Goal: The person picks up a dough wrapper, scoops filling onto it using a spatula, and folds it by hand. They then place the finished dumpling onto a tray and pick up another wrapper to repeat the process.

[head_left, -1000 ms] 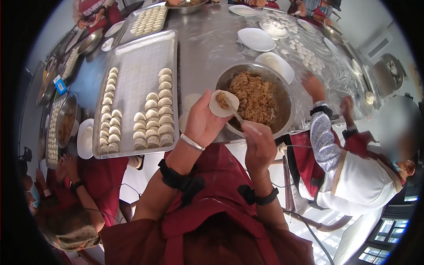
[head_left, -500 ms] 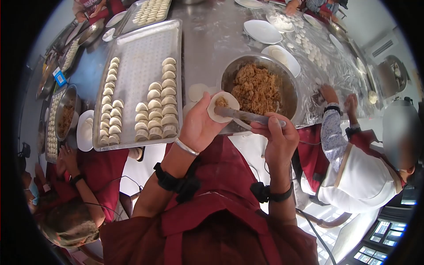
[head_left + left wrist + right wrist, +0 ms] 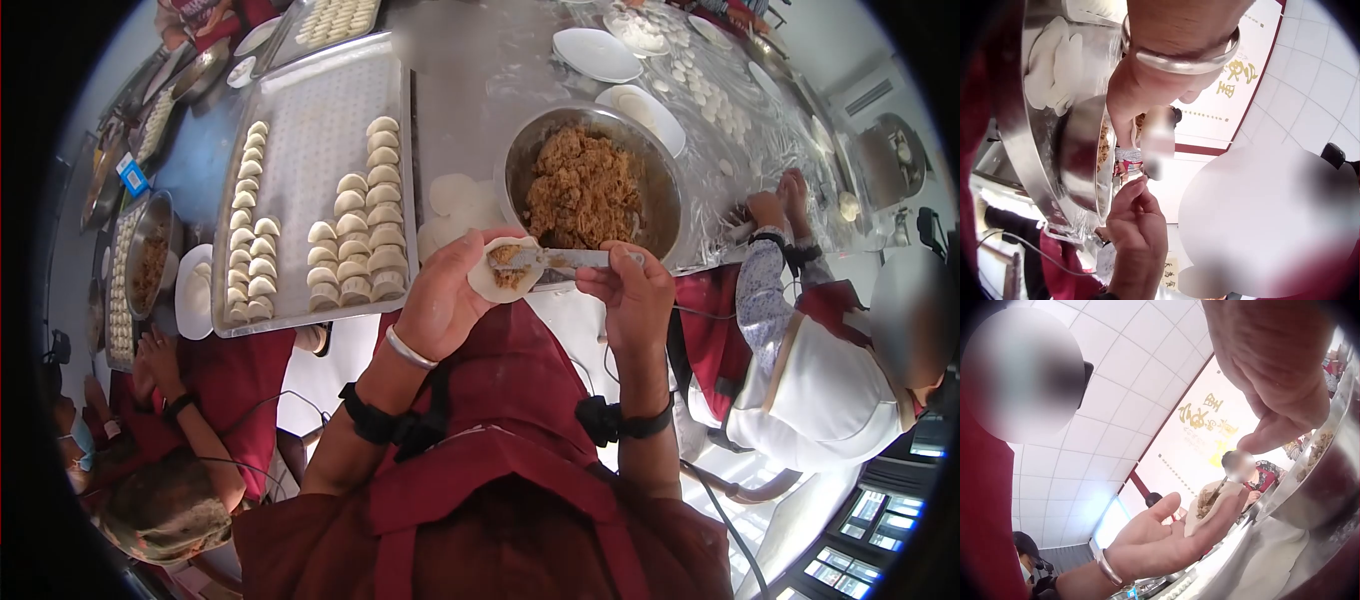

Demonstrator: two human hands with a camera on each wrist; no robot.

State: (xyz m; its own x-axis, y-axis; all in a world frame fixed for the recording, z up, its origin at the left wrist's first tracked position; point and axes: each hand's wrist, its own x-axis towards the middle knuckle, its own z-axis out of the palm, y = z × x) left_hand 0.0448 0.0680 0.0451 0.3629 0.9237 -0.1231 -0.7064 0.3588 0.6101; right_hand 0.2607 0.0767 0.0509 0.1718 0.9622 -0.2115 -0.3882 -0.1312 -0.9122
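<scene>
My left hand (image 3: pixel 440 295) carries a round dumpling wrapper (image 3: pixel 487 285) on its fingers, close in front of the filling bowl. In the right wrist view the fingers lie under the wrapper (image 3: pixel 1194 522), and the thumb stands apart from it. Brown filling (image 3: pixel 1207 501) sits on the wrapper's middle. My right hand (image 3: pixel 637 300) pinches the end of a flat metal spatula (image 3: pixel 572 258), whose blade lies across that filling. The steel bowl (image 3: pixel 668 170) behind holds a large mound of brown filling (image 3: pixel 580 190).
A metal tray (image 3: pixel 315 110) with rows of folded dumplings (image 3: pixel 385 215) stands left. Loose wrappers (image 3: pixel 455 195) lie between tray and bowl. White plates (image 3: pixel 597 55) and dough pieces (image 3: pixel 700 105) are farther back. Another person's hands (image 3: pixel 775 205) are close on the right.
The spatula has swung from slanting steeply to lying level across the wrapper, and the filling there is spread wider. The neighbour's hands on the right have come together.
</scene>
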